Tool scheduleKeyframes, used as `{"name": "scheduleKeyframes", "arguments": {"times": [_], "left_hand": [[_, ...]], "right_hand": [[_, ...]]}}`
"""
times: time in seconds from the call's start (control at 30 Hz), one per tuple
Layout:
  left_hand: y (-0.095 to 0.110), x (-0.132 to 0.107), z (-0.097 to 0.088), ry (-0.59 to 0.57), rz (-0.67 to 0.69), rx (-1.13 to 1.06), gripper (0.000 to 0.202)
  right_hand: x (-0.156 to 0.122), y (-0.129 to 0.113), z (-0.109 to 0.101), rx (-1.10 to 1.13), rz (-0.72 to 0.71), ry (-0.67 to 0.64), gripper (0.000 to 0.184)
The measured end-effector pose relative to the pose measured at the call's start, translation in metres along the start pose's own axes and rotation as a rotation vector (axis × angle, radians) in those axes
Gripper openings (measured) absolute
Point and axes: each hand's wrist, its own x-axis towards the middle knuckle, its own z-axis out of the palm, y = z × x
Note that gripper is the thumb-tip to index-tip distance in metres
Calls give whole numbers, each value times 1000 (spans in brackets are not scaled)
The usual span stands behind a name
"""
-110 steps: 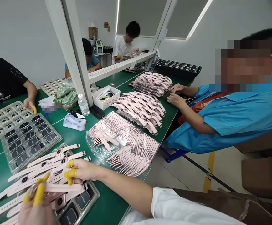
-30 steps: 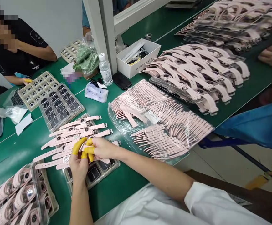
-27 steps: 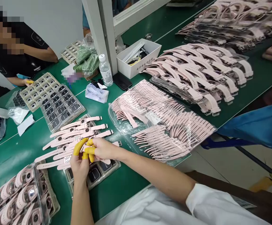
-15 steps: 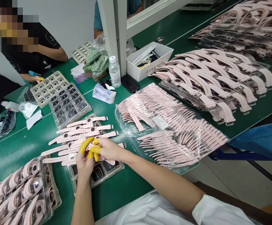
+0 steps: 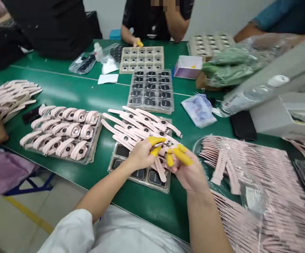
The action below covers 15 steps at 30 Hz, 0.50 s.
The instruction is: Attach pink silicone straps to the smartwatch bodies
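Over a tray of dark square watch faces (image 5: pixel 156 176), my left hand (image 5: pixel 143 151), in yellow finger cots, is closed in a pinch on a smartwatch with a pink strap (image 5: pixel 159 168). One strap end hangs down below the fingers. My right hand (image 5: pixel 186 163), also in yellow finger cots, curls its fingertips around the same watch's other side; the exact grip is partly hidden. Just behind my hands, several pink-strapped watches (image 5: pixel 131 128) lie fanned out across the tray.
To the left stand stacked trays of pink-strapped watches (image 5: pixel 63 135). A plastic tray of pink straps (image 5: pixel 268 182) fills the right. Behind are a tray of dark faces (image 5: pixel 151 89), a tissue pack (image 5: pixel 198 109), a bottle (image 5: pixel 257 95) and a white box (image 5: pixel 270 116). A co-worker's hand (image 5: pixel 137 42) rests across the table.
My view has swung to the left, so the table's things appear farther right. My hands stay together over the tray, with the fingers slightly farther apart.
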Motion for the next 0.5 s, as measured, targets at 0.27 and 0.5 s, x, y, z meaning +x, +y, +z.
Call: {"name": "scheduleKeyframes", "arguments": {"times": [0.27,0.5], "left_hand": [[-6,-9,11,-83,77,167,49],[-12,-5,12,-76,111,119,48]], "right_hand": [[33,-59,-20,81,-395,448,21],[164,-76,-26,-224,-11,573,16]]}}
